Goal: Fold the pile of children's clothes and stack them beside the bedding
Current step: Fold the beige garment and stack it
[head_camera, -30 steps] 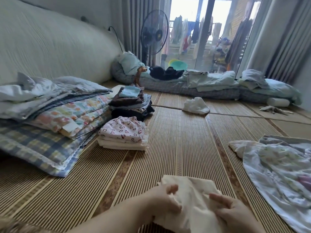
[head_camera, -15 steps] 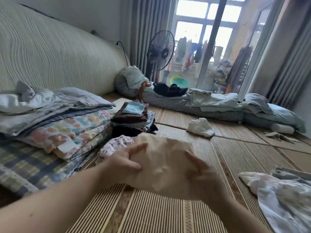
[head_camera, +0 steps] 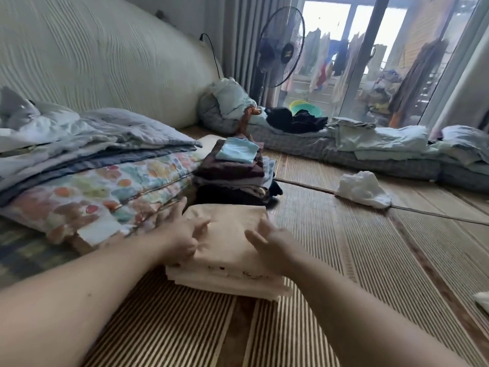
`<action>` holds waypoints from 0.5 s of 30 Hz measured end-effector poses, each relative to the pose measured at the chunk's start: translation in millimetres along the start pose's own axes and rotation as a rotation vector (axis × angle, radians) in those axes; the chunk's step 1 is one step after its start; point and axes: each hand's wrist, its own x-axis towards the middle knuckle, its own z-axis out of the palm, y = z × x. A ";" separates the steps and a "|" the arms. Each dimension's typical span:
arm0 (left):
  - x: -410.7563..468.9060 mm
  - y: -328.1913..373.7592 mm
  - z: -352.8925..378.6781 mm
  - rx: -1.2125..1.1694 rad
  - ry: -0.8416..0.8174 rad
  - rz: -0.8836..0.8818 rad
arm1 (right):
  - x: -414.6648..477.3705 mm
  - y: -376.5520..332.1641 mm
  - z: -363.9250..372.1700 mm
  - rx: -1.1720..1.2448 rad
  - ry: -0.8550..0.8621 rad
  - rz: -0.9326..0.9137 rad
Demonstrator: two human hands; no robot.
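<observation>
The folded cream garment (head_camera: 227, 229) lies flat on top of a low stack of pale folded clothes (head_camera: 225, 283), which sits on the woven mat (head_camera: 357, 260) just beside the bedding pile (head_camera: 92, 170). A strip of small dark print shows along the edge of the layer right under it.

The left hand (head_camera: 182, 231) rests on the garment's left edge, fingers spread and stretched forward between the cloth and the bedding, thumb lying on the fabric. The right hand (head_camera: 267, 239) rests on the right side, fingers loosely apart and not curled round anything. Both hands are blurred, so finer contact cannot be told.

Just behind the pale stack stands a taller stack of dark folded clothes (head_camera: 232, 178) with a light blue piece (head_camera: 236, 152) on top, touching the flowered quilt of the bedding. Further right on the mat lies a crumpled white cloth (head_camera: 362, 189). Along the window runs a long grey mattress (head_camera: 370, 154) with a black garment (head_camera: 296, 120) on it, and a standing fan (head_camera: 280, 46) is behind.
</observation>
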 end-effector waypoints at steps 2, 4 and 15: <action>2.3 1.0 8.6 0.124 0.030 0.091 | 4.8 5.8 0.5 -0.168 -0.070 -0.075; 3.7 2.2 11.0 0.197 0.029 0.120 | 5.2 10.8 5.0 -0.222 -0.045 -0.062; -128.4 109.2 48.6 0.087 0.219 0.551 | -138.8 62.2 -55.2 -0.447 0.271 -0.409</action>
